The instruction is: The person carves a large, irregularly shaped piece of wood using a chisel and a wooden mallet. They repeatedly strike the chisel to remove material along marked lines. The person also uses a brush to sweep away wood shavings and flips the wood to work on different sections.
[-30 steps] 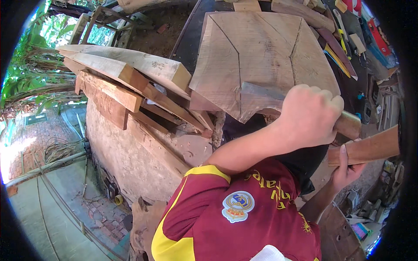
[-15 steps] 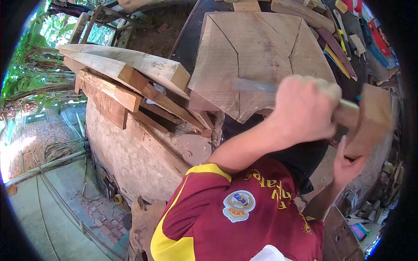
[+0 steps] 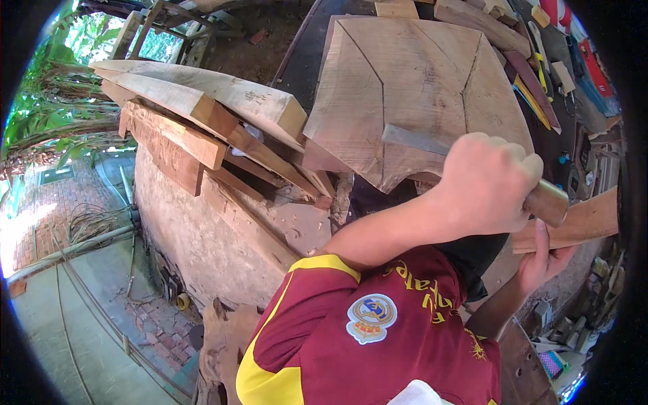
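My left hand is wrapped round a chisel. Its flat metal blade points left and lies over the near part of a broad wooden slab, and its round wooden handle sticks out to the right. Dark angled lines run across the slab, whose near edge is rough. Whether the blade's tip touches the wood I cannot tell. Lower right, my right hand grips a wooden block from below, thumb up along its side. The block sits just beyond the handle's end, apparently apart from it.
Left of the slab, several thick timber pieces lie stacked on a pale rough block. At the far right are pencils, a red-handled tool and more wood offcuts. Cables cross the floor at lower left.
The wooden block in my right hand has swung from upright against the chisel handle to a lower, nearly level position at the right. The view has shifted slightly; the chisel stays over the slab.
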`<state>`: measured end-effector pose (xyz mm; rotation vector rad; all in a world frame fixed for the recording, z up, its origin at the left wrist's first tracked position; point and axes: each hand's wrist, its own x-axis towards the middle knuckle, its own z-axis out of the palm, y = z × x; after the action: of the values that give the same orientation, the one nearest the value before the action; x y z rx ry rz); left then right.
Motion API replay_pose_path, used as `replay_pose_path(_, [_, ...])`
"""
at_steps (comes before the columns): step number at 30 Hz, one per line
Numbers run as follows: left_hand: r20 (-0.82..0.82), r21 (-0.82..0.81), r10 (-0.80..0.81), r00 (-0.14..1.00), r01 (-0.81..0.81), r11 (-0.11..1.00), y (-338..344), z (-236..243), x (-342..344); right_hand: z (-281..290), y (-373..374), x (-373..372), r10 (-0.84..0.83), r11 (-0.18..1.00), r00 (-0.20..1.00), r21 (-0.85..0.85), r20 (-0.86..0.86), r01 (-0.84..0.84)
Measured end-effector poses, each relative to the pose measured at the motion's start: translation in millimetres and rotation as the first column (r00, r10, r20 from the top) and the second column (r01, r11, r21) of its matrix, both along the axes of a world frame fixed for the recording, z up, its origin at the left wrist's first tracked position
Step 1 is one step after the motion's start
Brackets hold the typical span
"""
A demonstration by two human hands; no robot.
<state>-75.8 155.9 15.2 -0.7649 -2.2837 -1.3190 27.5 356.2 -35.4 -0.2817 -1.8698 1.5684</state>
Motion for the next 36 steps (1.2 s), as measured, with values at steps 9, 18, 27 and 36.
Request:
replay_pose_path(9, [-0.032,0.033,0.085,0.996,-0.084,0.996,3,2,-6,4,5,1,-0.043,0.999,0.996,-0.003,0.074,0.043])
replay_pose_path(18, [0.030,0.016,0.075,0.997,-0.075,0.997,-7,11,-11,7,2,1,-0.007,1.000,0.998,-0.027,0.061,0.008])
replay_pose_path(27, [0.214,-0.022,-0.171,0.962,0.180,0.983,-12,26,6,-12,25,10,0.115,0.989,0.993,-0.087,-0.039,-0.118])
replay_pose_path(36, [0.021,0.085,0.020,1.000,-0.022,0.996,-3,12,-8,6,3,1,-0.055,0.998,0.995,-0.028,0.085,0.057])
